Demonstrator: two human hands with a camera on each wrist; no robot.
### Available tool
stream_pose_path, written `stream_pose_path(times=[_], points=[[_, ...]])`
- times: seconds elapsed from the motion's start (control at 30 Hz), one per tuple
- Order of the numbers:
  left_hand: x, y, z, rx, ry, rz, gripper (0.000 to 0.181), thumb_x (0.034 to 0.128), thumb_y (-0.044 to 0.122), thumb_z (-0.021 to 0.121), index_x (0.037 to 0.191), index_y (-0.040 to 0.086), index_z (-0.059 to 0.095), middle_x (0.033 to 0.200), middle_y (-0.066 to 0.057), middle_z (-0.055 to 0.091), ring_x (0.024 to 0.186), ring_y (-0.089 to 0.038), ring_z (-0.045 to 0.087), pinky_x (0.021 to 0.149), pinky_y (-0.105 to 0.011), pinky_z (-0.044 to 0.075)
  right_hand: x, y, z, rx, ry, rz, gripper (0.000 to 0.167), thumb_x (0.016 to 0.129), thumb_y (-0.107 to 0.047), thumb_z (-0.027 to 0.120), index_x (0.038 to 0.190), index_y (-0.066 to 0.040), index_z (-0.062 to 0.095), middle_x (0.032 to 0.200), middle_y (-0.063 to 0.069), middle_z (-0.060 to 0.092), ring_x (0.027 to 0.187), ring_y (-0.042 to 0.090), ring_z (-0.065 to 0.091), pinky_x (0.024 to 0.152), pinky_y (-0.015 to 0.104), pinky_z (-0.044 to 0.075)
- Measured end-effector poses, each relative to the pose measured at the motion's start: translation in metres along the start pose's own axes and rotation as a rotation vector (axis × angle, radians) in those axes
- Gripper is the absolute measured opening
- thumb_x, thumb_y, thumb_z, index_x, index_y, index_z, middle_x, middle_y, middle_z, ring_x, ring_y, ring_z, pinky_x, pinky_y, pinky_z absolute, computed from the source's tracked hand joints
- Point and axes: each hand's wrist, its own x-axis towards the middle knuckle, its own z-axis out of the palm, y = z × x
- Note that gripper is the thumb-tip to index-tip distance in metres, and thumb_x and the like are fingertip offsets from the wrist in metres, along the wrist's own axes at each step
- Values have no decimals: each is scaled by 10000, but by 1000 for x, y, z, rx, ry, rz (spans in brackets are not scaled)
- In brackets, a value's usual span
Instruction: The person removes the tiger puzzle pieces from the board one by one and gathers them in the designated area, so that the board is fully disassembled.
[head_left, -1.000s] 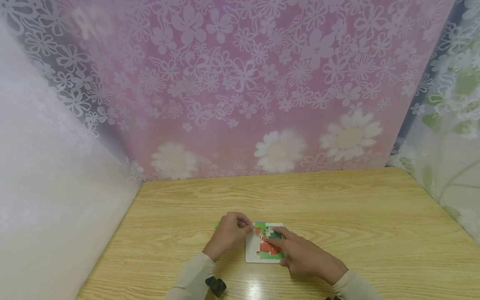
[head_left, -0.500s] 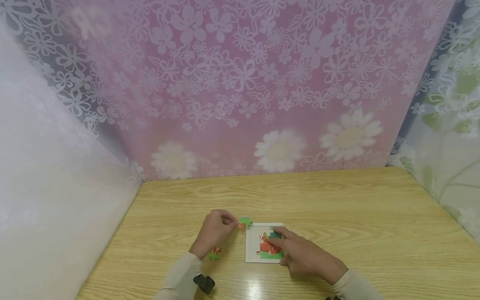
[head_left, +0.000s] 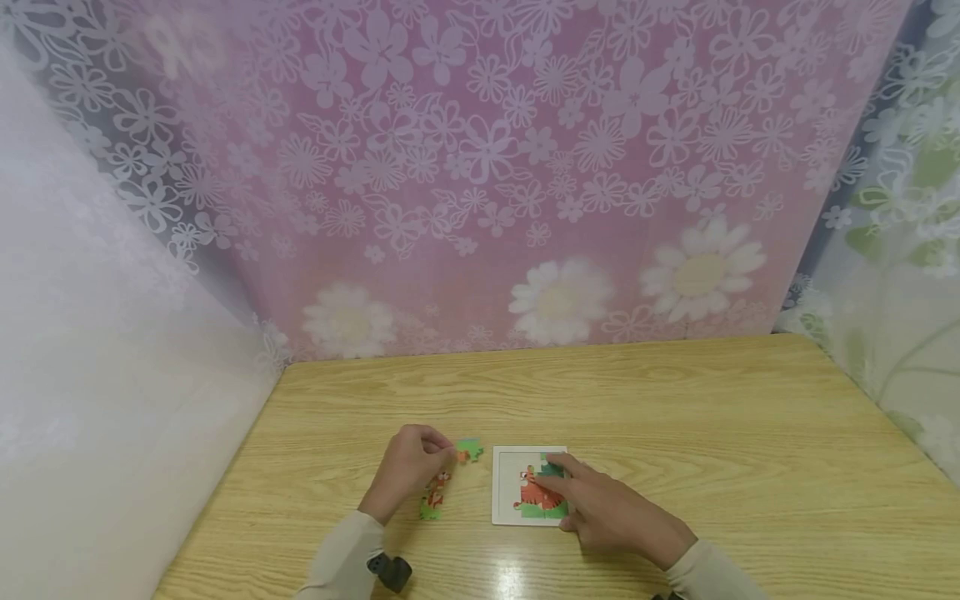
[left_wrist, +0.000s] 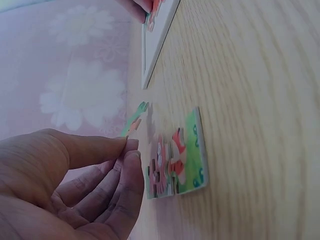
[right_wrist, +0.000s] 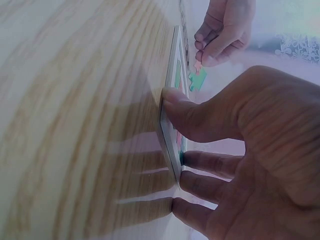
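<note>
My left hand (head_left: 408, 467) pinches a green-and-orange jigsaw piece (head_left: 470, 450) between thumb and fingertips, left of a white puzzle tray (head_left: 506, 487). In the left wrist view the piece (left_wrist: 134, 121) is tilted, and part of it is hidden behind the fingertips. Beside that hand on the table lie other jigsaw pieces (head_left: 431, 504) in red, white and green. My right hand (head_left: 615, 508) rests at the tray's right side, its fingers reaching over the puzzle and its thumb against the near edge. A partly assembled picture of a red striped animal (head_left: 540, 496) sits in the tray.
The wood-grain table (head_left: 675, 400) stretches behind and to both sides of the tray. Pink flowered fabric (head_left: 480, 167) hangs along its far edge. White fabric (head_left: 135, 375) stands at the left, and patterned fabric (head_left: 900, 333) at the right.
My left hand has drawn the green-and-orange piece from over the tray's upper left out to the left. The right hand and tray have stayed put.
</note>
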Motion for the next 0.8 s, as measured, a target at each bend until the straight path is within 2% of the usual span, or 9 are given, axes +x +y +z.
stream_pose_path(times=[0.17,0.4,0.6,0.8], points=[[-2,-2,-2,8,-7,-20,105,921,158,753,906,56,732,784,-27,689,648,-169,640,563,-314,517,0,0,0,4,-1,5,609,849,-6,782,1419,-20,566,1506,273,390,1270,479,524,755,296,510],[-2,-3,-3,2,-10,-20,95,919,145,756,890,57,735,758,-20,700,631,-155,655,563,-312,527,0,0,0,8,-1,7,609,854,-13,784,1422,-35,566,1506,270,389,1236,428,567,753,282,513],[-3,-3,-4,6,-26,-22,104,927,137,752,901,38,734,772,-33,705,647,-160,662,570,-317,533,0,0,1,1,9,1,608,849,-6,784,1417,-27,569,1503,266,396,1259,447,545,780,314,525],[-3,-1,-5,34,-11,-27,106,918,146,760,887,47,744,760,-26,706,644,-156,659,563,-308,522,1,-1,0,-4,9,11,603,855,-13,780,1420,-27,567,1508,257,395,1244,410,563,791,321,526]])
